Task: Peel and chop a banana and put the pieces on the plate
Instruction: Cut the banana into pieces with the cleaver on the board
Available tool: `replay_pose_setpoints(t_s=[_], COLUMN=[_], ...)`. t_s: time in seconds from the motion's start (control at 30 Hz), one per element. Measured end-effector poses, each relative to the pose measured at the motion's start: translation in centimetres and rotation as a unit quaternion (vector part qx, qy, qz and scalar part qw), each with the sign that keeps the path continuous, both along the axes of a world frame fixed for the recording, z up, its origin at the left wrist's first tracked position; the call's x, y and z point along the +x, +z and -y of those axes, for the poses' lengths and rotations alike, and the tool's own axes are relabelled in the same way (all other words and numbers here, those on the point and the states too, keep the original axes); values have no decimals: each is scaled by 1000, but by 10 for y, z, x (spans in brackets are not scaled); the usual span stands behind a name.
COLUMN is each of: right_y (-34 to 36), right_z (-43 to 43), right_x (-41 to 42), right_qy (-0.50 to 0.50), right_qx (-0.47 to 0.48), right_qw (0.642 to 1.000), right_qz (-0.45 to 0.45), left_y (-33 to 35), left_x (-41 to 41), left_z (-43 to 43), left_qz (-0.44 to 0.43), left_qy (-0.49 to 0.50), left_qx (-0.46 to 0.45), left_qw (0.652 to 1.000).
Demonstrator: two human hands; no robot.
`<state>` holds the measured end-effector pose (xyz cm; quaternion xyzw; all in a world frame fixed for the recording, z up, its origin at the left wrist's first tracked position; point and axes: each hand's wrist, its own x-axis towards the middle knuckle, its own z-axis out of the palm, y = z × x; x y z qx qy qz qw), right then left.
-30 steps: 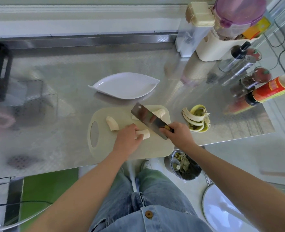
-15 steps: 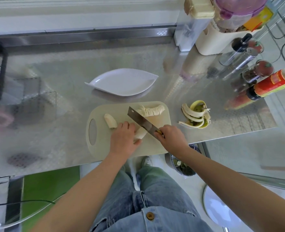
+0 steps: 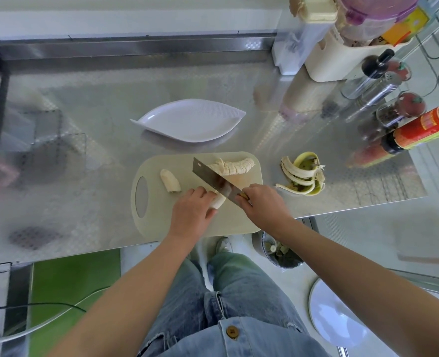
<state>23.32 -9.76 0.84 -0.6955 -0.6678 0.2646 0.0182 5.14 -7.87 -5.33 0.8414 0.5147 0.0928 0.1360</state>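
Head view: the left hand (image 3: 192,212) curls over a banana piece (image 3: 218,201) on the cutting board (image 3: 239,220). The right hand (image 3: 262,204) grips the knife (image 3: 213,179), blade at that piece. Cut slices (image 3: 235,166) and a stub (image 3: 170,180) lie on the board, with the white plate (image 3: 190,122) just beyond. A floor bin (image 3: 257,244) holds green scraps (image 3: 281,253).

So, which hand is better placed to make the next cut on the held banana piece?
Right. The right hand grips the steel cleaver, its blade angled over the peeled banana piece on the beige cutting board; the left hand holds that piece steady.
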Motion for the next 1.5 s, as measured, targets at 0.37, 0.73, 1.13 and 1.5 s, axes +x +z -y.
replay_pose_setpoints(t_s=[0.37,0.73,1.13,1.5], right_y=[-20,-10,-6,-26], right_z=[3,3,0,9], right_x=[-3,1,-2,-4], right_qy=[2,-15,-11,-48], right_qx=[-15,23,-16,-3], right_qw=[1000,999,1000,999], right_qz=[20,-28,-7,-24], left_y=[0,3,3,4], left_x=[2,3,4,3], left_z=[1,-1,-1,-1], left_qz=[16,4,10,15], left_qy=[7,1,8,13], left_qx=[-7,-8,-10,-18], left_qw=[1000,1000,1000,1000])
